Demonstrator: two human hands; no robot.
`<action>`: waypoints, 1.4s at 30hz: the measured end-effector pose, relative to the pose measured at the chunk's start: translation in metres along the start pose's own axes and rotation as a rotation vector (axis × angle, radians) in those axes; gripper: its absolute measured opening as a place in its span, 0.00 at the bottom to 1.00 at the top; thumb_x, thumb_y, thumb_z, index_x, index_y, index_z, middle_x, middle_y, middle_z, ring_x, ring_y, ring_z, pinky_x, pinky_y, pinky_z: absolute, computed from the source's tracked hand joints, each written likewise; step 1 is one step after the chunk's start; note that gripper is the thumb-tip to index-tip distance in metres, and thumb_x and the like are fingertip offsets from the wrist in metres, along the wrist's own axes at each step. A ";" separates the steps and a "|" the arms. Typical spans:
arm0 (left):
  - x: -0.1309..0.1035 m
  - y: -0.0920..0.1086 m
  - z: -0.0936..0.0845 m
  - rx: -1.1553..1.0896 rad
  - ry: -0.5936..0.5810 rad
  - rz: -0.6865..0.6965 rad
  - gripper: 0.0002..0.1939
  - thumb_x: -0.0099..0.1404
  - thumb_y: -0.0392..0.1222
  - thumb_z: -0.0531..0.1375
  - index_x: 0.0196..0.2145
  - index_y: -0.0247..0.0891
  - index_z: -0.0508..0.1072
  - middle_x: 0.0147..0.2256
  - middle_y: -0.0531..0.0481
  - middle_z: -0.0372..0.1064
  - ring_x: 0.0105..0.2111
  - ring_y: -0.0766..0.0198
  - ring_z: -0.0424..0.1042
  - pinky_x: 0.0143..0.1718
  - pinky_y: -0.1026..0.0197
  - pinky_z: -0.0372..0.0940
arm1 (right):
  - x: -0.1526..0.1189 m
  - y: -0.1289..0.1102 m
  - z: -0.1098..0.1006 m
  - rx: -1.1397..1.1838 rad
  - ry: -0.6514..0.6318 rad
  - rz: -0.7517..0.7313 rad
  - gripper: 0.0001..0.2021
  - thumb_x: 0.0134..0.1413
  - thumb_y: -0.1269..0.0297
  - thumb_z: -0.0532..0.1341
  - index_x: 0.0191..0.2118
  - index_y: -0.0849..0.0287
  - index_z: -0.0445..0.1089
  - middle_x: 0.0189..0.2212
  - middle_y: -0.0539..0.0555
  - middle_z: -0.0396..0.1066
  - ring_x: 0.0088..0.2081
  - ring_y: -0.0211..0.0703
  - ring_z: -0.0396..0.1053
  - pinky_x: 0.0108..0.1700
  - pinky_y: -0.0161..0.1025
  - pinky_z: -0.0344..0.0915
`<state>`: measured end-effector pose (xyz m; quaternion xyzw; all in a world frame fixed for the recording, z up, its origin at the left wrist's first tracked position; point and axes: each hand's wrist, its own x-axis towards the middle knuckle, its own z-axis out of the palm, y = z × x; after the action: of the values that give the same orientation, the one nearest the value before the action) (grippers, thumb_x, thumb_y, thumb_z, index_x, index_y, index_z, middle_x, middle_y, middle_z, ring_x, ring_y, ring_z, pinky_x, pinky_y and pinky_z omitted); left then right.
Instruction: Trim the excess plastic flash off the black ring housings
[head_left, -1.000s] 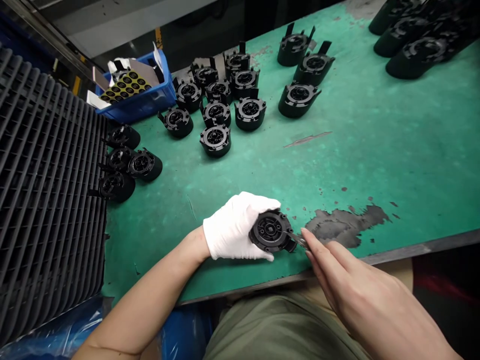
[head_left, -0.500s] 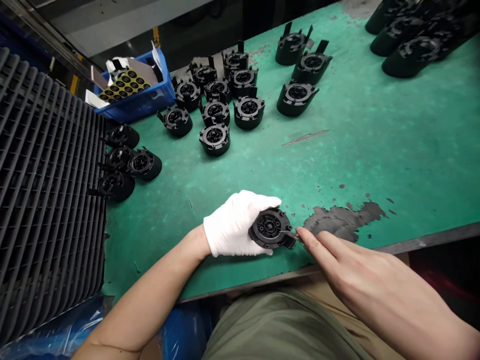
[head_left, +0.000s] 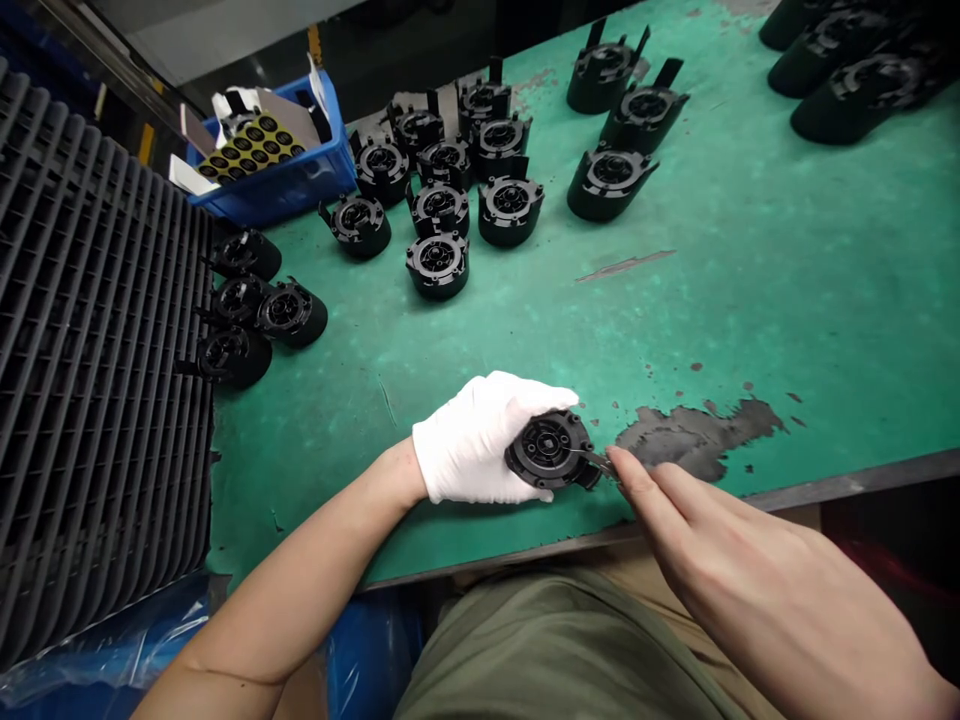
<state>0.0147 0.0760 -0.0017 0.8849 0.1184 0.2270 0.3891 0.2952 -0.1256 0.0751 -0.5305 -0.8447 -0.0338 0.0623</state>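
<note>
My left hand [head_left: 480, 440], in a white glove, is closed around a round black plastic housing [head_left: 549, 446]. The housing's ribbed inner face, with a ring and small posts, is turned up toward me. Bare and ungloved, my right hand [head_left: 697, 530] pinches metal tweezers [head_left: 600, 461] between thumb and fingers. Their thin tip reaches over the right part of the housing's face; whether it touches, or grips anything, I cannot make out. Most of the tweezers' body is hidden inside the right hand.
Several similar black housings [head_left: 439, 265] stand on the green table [head_left: 750, 260], grouped at the back, left and far right. A blue bin [head_left: 300, 185] with a sheet of round stickers [head_left: 255, 150] sits back left. Black grid racks [head_left: 97, 380] line the left edge.
The whole view has shifted slightly, so the table's contents appear a little higher and further right. Both hands keep their hold, and the tweezers stay over the housing.
</note>
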 end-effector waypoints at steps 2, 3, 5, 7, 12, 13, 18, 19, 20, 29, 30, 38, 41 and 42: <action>0.001 0.000 0.000 -0.009 0.004 0.008 0.52 0.72 0.62 0.84 0.82 0.46 0.70 0.70 0.31 0.88 0.71 0.31 0.90 0.75 0.29 0.84 | 0.000 0.006 0.000 0.001 -0.012 -0.030 0.54 0.66 0.86 0.56 0.96 0.65 0.49 0.46 0.60 0.89 0.40 0.56 0.87 0.36 0.48 0.81; 0.001 0.001 0.000 -0.010 -0.002 -0.002 0.51 0.72 0.62 0.84 0.81 0.46 0.70 0.70 0.31 0.88 0.71 0.31 0.90 0.75 0.29 0.84 | 0.001 0.008 0.001 -0.003 -0.016 -0.049 0.54 0.65 0.85 0.57 0.95 0.65 0.52 0.47 0.60 0.89 0.40 0.57 0.87 0.36 0.48 0.81; 0.002 0.001 0.000 -0.009 -0.016 -0.035 0.51 0.70 0.62 0.85 0.80 0.46 0.71 0.70 0.32 0.88 0.71 0.31 0.90 0.75 0.28 0.84 | 0.002 0.012 0.003 -0.018 -0.017 -0.088 0.52 0.63 0.86 0.59 0.92 0.65 0.57 0.50 0.61 0.90 0.41 0.56 0.87 0.36 0.48 0.80; 0.002 0.001 0.000 -0.004 -0.018 -0.058 0.51 0.69 0.62 0.85 0.79 0.46 0.72 0.69 0.32 0.88 0.71 0.31 0.90 0.75 0.28 0.84 | 0.003 0.016 0.008 -0.022 -0.007 -0.101 0.49 0.62 0.87 0.59 0.89 0.66 0.61 0.51 0.61 0.90 0.42 0.54 0.87 0.36 0.46 0.78; -0.002 -0.002 0.005 0.030 0.050 -0.046 0.50 0.71 0.65 0.84 0.78 0.43 0.70 0.69 0.30 0.87 0.70 0.33 0.89 0.74 0.30 0.84 | 0.004 0.028 0.022 0.123 0.075 0.021 0.31 0.82 0.78 0.57 0.82 0.56 0.71 0.42 0.51 0.82 0.33 0.45 0.81 0.31 0.43 0.69; -0.003 -0.003 0.005 0.061 0.098 -0.069 0.51 0.71 0.66 0.84 0.78 0.43 0.69 0.71 0.28 0.85 0.72 0.32 0.88 0.75 0.29 0.84 | 0.005 0.031 0.023 0.168 0.087 0.051 0.27 0.87 0.74 0.58 0.82 0.55 0.71 0.44 0.52 0.83 0.33 0.44 0.81 0.32 0.42 0.71; -0.006 -0.006 0.010 0.227 0.200 -0.199 0.62 0.65 0.76 0.85 0.81 0.41 0.68 0.74 0.24 0.80 0.75 0.25 0.83 0.78 0.20 0.79 | 0.005 0.023 0.020 0.331 0.163 0.181 0.36 0.92 0.70 0.59 0.94 0.45 0.60 0.56 0.56 0.88 0.47 0.49 0.91 0.46 0.40 0.83; -0.007 -0.007 0.011 0.237 0.192 -0.192 0.61 0.64 0.78 0.85 0.78 0.41 0.70 0.72 0.25 0.81 0.73 0.25 0.84 0.77 0.21 0.80 | 0.005 0.018 0.020 0.335 0.167 0.174 0.37 0.92 0.70 0.58 0.95 0.45 0.58 0.55 0.55 0.88 0.45 0.48 0.91 0.44 0.40 0.82; -0.008 -0.008 0.013 0.241 0.197 -0.178 0.60 0.62 0.80 0.85 0.75 0.41 0.71 0.69 0.26 0.82 0.71 0.26 0.85 0.75 0.22 0.81 | 0.005 0.012 0.019 0.328 0.169 0.165 0.36 0.92 0.70 0.58 0.95 0.46 0.58 0.53 0.54 0.88 0.43 0.47 0.90 0.42 0.40 0.80; -0.011 -0.012 0.022 0.270 0.190 -0.140 0.70 0.54 0.91 0.84 0.74 0.38 0.72 0.63 0.30 0.80 0.64 0.30 0.86 0.68 0.27 0.88 | 0.030 -0.006 0.026 0.007 0.216 0.097 0.19 0.94 0.68 0.55 0.73 0.68 0.78 0.36 0.49 0.68 0.32 0.46 0.70 0.34 0.48 0.64; -0.011 -0.012 0.022 0.269 0.183 -0.155 0.71 0.54 0.90 0.85 0.76 0.38 0.71 0.65 0.29 0.79 0.66 0.29 0.86 0.69 0.26 0.87 | 0.032 -0.005 0.026 -0.019 0.204 0.084 0.19 0.92 0.71 0.55 0.73 0.68 0.78 0.36 0.49 0.67 0.32 0.47 0.69 0.34 0.48 0.63; -0.011 -0.012 0.023 0.223 0.168 -0.084 0.68 0.61 0.79 0.87 0.81 0.36 0.67 0.69 0.27 0.80 0.69 0.29 0.86 0.74 0.28 0.86 | 0.038 0.005 0.015 -0.054 0.117 -0.029 0.29 0.69 0.84 0.59 0.72 0.68 0.77 0.40 0.55 0.75 0.40 0.54 0.75 0.44 0.50 0.72; -0.007 -0.012 0.022 0.224 0.160 -0.069 0.66 0.63 0.78 0.86 0.80 0.36 0.67 0.68 0.28 0.81 0.68 0.30 0.87 0.73 0.28 0.86 | 0.039 0.010 0.013 -0.099 0.100 -0.059 0.29 0.68 0.84 0.60 0.71 0.68 0.77 0.41 0.57 0.78 0.42 0.56 0.77 0.47 0.50 0.76; -0.005 -0.011 0.022 0.224 0.152 -0.076 0.64 0.63 0.78 0.85 0.79 0.37 0.69 0.67 0.29 0.81 0.67 0.30 0.87 0.72 0.28 0.86 | 0.040 0.012 0.014 -0.110 0.094 -0.065 0.29 0.69 0.84 0.59 0.71 0.68 0.77 0.41 0.57 0.78 0.42 0.56 0.78 0.47 0.50 0.76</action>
<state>0.0204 0.0674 -0.0247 0.8980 0.2058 0.2635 0.2860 0.2874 -0.0830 0.0672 -0.5034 -0.8544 -0.1068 0.0715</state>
